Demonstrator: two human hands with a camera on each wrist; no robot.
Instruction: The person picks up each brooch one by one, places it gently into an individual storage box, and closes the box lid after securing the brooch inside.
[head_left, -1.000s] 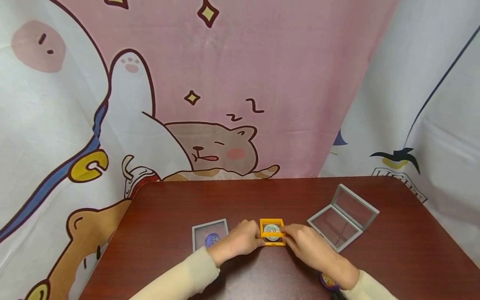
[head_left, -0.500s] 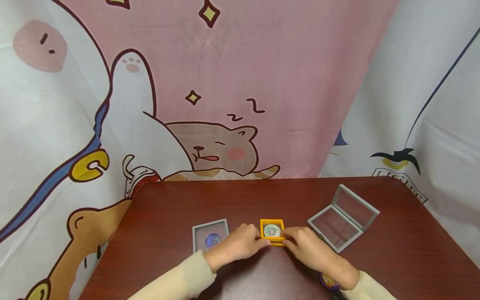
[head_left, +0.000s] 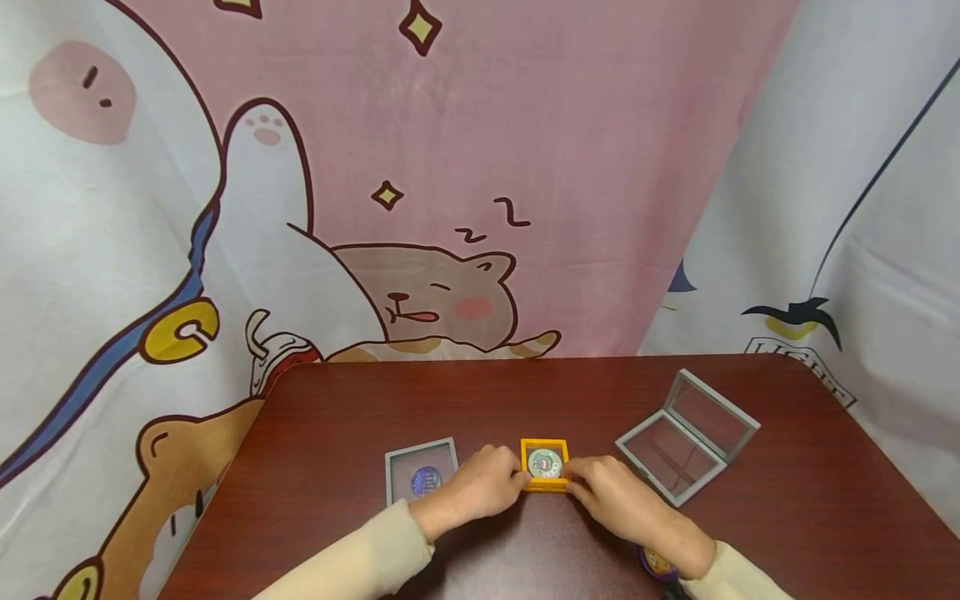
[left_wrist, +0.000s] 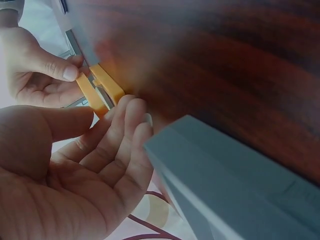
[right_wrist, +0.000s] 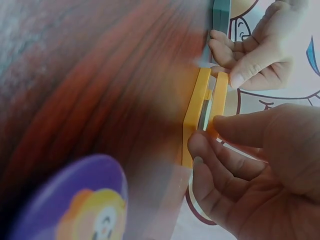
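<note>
In the head view a small yellow display case (head_left: pixel 545 485) stands on the table between both hands, with a round pale green badge (head_left: pixel 544 463) showing behind its clear pane. My left hand (head_left: pixel 489 481) pinches the case's left side. On the opposite side my right hand (head_left: pixel 611 492) does the same. The right wrist view shows the lid (right_wrist: pixel 221 97) with a narrow gap above the base (right_wrist: pixel 192 122), the badge's edge between them. There the right thumb presses on the lid and the fingertips are at the base.
A grey display case (head_left: pixel 388 477) with a blue-purple badge (head_left: pixel 426 482) lies left of the left hand. Another grey case (head_left: pixel 723 454) stands with its lid raised at the right. A purple-rimmed badge (head_left: pixel 657 564) lies under the right forearm. Behind the table hangs a printed curtain (head_left: pixel 585 167).
The yellow case's lid has swung down toward its base, from half raised to nearly closed. The left thumb reached onto the front edge, then drew back to the left side.
</note>
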